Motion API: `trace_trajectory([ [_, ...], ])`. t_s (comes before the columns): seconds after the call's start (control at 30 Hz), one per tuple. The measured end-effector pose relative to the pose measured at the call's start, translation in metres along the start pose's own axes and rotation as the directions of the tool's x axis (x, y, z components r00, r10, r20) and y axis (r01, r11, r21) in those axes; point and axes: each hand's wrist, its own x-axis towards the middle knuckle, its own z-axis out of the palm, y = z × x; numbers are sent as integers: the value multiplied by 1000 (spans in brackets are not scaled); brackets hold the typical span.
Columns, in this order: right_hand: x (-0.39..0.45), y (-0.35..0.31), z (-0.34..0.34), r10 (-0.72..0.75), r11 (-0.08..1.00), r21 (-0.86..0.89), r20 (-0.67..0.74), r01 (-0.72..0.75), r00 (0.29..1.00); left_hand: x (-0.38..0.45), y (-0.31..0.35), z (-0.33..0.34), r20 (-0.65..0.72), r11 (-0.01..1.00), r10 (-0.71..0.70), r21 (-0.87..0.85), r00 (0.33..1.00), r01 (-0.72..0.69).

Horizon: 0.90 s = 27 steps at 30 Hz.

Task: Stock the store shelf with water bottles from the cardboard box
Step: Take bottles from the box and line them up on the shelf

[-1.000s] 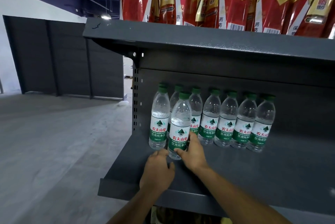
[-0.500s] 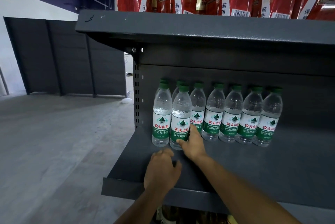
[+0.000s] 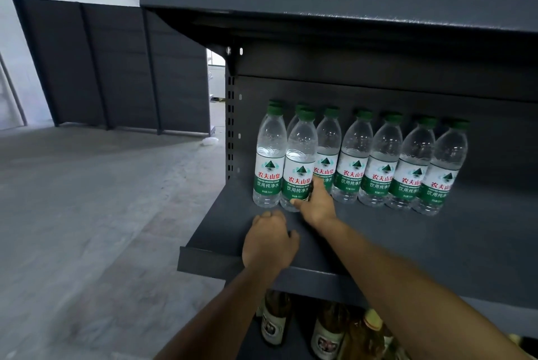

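A front water bottle [image 3: 300, 167] is gripped low by the right hand [image 3: 316, 205]; the left hand [image 3: 269, 240], loosely curled, holds nothing – a row already stands beyond on the shelf [image 3: 436, 243], with room left – the box is unseen

Both your forearms reached forward and up. Your right hand [image 3: 316, 205] stretched farther, thumb and fingers [image 3: 297, 201] curled in a grip. Your left hand [image 3: 269, 240] hung back beside it, knuckles up, fingers loosely curled, holding nothing.

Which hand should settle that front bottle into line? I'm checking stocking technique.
Probably the right hand: it already grips the front bottle low down. The left hand hovers over the shelf, holding nothing.
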Motion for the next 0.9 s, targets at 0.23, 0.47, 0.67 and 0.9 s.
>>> trace_trajectory([
  [0.23, -3, 8, 6, 40, 999, 0, -17, -40, 999, 0, 0, 1, 24, 999, 12, 52, 1000, -13],
  [0.47, 2, 15, 10, 69, 998, 1, -34, -69, 997, 2, -1, 4, 30, 997, 16, 78, 999, -19],
  [0.67, 2, 16, 12, 82, 997, 11, -54, -81, 995, 1, 1, 2, 27, 995, 21, 93, 999, -24],
  [0.9, 0, 17, 12, 87, 996, -1, -68, -87, 994, 0, 0, 2, 30, 994, 26, 105, 999, -29],
])
